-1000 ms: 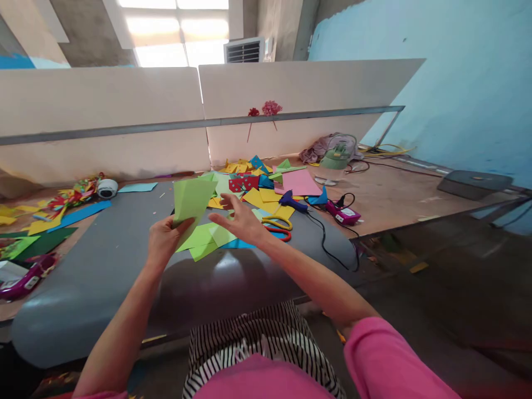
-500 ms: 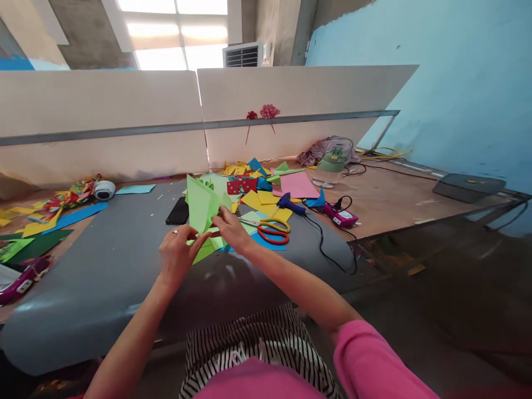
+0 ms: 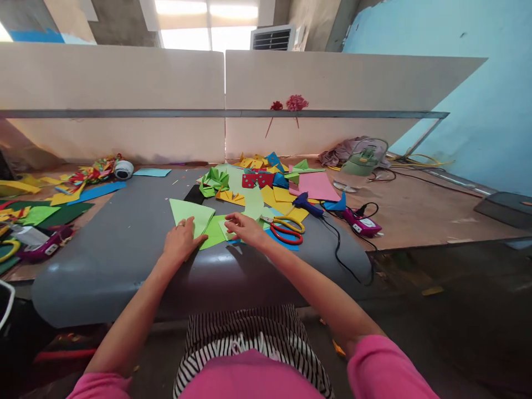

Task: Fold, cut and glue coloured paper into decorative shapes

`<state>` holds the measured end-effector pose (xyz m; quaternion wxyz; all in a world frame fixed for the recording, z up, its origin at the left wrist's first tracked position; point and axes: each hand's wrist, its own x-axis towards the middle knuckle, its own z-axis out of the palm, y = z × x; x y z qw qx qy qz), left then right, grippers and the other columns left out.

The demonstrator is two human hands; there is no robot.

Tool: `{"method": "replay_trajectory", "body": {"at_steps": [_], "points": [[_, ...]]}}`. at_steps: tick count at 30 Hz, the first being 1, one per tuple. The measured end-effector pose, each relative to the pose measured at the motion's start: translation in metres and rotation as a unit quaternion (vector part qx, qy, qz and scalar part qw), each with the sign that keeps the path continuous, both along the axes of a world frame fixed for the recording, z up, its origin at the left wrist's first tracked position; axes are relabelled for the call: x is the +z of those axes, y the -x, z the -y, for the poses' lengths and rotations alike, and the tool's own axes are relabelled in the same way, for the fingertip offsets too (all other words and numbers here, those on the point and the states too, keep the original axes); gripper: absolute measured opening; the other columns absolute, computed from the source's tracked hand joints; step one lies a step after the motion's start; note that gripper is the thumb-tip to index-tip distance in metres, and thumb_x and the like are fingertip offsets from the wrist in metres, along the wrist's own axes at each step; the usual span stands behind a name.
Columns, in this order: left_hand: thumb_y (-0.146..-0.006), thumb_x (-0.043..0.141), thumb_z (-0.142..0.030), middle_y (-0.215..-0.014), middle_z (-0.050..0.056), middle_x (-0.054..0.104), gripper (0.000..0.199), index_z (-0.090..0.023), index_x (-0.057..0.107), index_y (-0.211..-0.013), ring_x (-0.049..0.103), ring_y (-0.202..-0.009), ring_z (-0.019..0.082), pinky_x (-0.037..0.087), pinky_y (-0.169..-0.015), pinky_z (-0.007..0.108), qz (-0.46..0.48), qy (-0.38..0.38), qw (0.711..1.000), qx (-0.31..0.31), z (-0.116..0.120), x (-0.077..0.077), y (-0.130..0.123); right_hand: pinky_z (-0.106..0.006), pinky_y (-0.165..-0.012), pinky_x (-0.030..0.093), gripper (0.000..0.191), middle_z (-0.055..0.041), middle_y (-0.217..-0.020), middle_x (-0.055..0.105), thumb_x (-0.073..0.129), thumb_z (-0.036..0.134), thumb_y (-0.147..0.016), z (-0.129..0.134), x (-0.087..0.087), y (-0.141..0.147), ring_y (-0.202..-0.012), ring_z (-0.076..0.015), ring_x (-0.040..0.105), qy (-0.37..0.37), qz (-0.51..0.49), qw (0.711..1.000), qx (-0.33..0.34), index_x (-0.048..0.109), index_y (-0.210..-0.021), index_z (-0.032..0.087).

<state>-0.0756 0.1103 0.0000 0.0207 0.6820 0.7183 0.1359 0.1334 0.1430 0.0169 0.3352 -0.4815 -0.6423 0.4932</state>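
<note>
A folded light green paper (image 3: 189,211) lies on the grey mat (image 3: 120,238), its point toward the back left. My left hand (image 3: 182,239) rests on its near edge, fingers apart. To the right, my right hand (image 3: 245,228) hovers low over green sheets (image 3: 215,231), fingers loosely curled and apart, with nothing visible in them. Scissors (image 3: 286,228) with yellow and red handles lie just right of that hand. Behind the folded paper sit a green folded paper ring (image 3: 214,180) and a yellow folded strip (image 3: 230,197).
A blue glue gun (image 3: 306,206) with a black cord lies at the right, near a purple power strip (image 3: 362,223). Further back are a pink sheet (image 3: 316,186) and a green cap (image 3: 363,159). A white round device (image 3: 123,169) stands at the back left.
The folded green paper has come down from the air onto the mat. My right hand has let go and moved right; my left has opened onto the paper. The view has shifted left.
</note>
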Motion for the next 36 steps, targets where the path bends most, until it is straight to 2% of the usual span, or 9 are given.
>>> {"method": "replay_trajectory", "body": {"at_steps": [5, 10, 14, 17, 22, 27, 30, 33, 36], "points": [[-0.094, 0.049, -0.037, -0.106, 0.018, 0.077, 0.037, -0.017, 0.07, -0.118, 0.072, -0.099, 0.033, 0.049, -0.078, 0.035, 0.025, 0.031, 0.999, 0.007, 0.002, 0.005, 0.017, -0.03, -0.076, 0.058, 0.021, -0.0049, -0.101, 0.07, 0.069, 0.031, -0.089, 0.004, 0.003, 0.0, -0.086, -0.0154, 0.065, -0.03, 0.055, 0.998, 0.024, 0.067, -0.106, 0.019], [-0.094, 0.047, -0.045, -0.089, 0.008, 0.078, 0.035, -0.02, 0.072, -0.092, 0.071, -0.081, 0.023, 0.045, -0.068, 0.028, 0.144, 0.0, 0.99, 0.003, 0.02, 0.006, 0.029, -0.026, -0.068, 0.056, 0.026, -0.0087, -0.106, 0.071, 0.065, 0.035, -0.093, 0.006, 0.004, 0.004, -0.086, -0.0153, 0.065, -0.021, 0.067, 0.997, 0.036, 0.066, -0.111, 0.016], [-0.078, 0.067, -0.054, -0.074, 0.0, 0.071, 0.034, -0.021, 0.064, -0.077, 0.063, -0.067, 0.016, 0.042, -0.061, 0.024, 0.399, -0.059, 0.915, 0.006, 0.042, 0.002, 0.016, -0.026, -0.063, 0.058, 0.062, -0.0143, -0.12, 0.07, 0.07, 0.055, -0.087, 0.014, 0.006, 0.017, -0.096, -0.0205, 0.068, 0.029, 0.023, 0.998, 0.054, 0.055, -0.134, 0.016], [-0.07, 0.075, -0.052, -0.071, -0.002, 0.067, 0.035, -0.021, 0.06, -0.072, 0.061, -0.065, 0.014, 0.043, -0.061, 0.023, 0.517, -0.056, 0.854, -0.018, 0.05, -0.005, -0.004, -0.024, -0.064, 0.059, 0.086, -0.0121, -0.127, 0.068, 0.078, 0.063, -0.077, 0.025, 0.006, 0.026, -0.11, -0.0234, 0.067, 0.081, -0.045, 0.992, 0.083, 0.043, -0.144, 0.022], [-0.062, 0.086, -0.047, -0.062, -0.005, 0.06, 0.043, -0.019, 0.053, -0.064, 0.054, -0.062, 0.01, 0.044, -0.062, 0.021, 0.643, -0.018, 0.762, -0.075, 0.05, -0.018, -0.024, -0.027, -0.07, 0.06, 0.063, -0.0058, -0.109, 0.071, 0.083, 0.057, -0.073, 0.035, -0.003, 0.029, -0.099, -0.0213, 0.068, 0.092, -0.106, 0.986, 0.092, 0.056, -0.117, 0.021], [-0.055, 0.09, -0.053, -0.061, -0.006, 0.058, 0.053, -0.019, 0.05, -0.064, 0.049, -0.055, 0.008, 0.04, -0.055, 0.02, 0.718, -0.026, 0.695, -0.035, 0.05, -0.023, -0.026, -0.031, -0.073, 0.062, 0.059, -0.0037, -0.102, 0.07, 0.083, 0.045, -0.072, 0.035, -0.015, 0.02, -0.095, -0.0201, 0.07, 0.146, -0.179, 0.972, 0.039, 0.053, -0.118, 0.022], [-0.056, 0.091, -0.053, -0.065, -0.005, 0.06, 0.054, -0.019, 0.049, -0.062, 0.052, -0.058, 0.009, 0.042, -0.057, 0.02, 0.731, -0.038, 0.68, -0.039, 0.049, -0.023, -0.026, -0.031, -0.073, 0.063, 0.057, -0.0051, -0.104, 0.07, 0.077, 0.049, -0.078, 0.038, -0.017, 0.02, -0.097, -0.0197, 0.07, 0.14, -0.182, 0.973, 0.019, 0.052, -0.121, 0.022], [-0.057, 0.093, -0.048, -0.076, -0.002, 0.066, 0.05, -0.018, 0.053, -0.062, 0.06, -0.07, 0.012, 0.047, -0.066, 0.021, 0.719, -0.022, 0.69, -0.077, 0.049, -0.022, -0.025, -0.026, -0.067, 0.061, 0.062, -0.0048, -0.105, 0.071, 0.081, 0.049, -0.076, 0.042, -0.015, 0.026, -0.093, -0.0181, 0.07, 0.113, -0.152, 0.98, 0.056, 0.052, -0.123, 0.021], [-0.06, 0.092, -0.045, -0.077, -0.002, 0.067, 0.047, -0.018, 0.054, -0.063, 0.061, -0.071, 0.011, 0.048, -0.068, 0.021, 0.734, -0.013, 0.674, -0.087, 0.05, -0.024, -0.021, -0.023, -0.063, 0.059, 0.057, -0.0035, -0.101, 0.072, 0.081, 0.051, -0.076, 0.042, -0.012, 0.03, -0.088, -0.0162, 0.07, 0.098, -0.149, 0.981, 0.072, 0.056, -0.117, 0.021]]}}
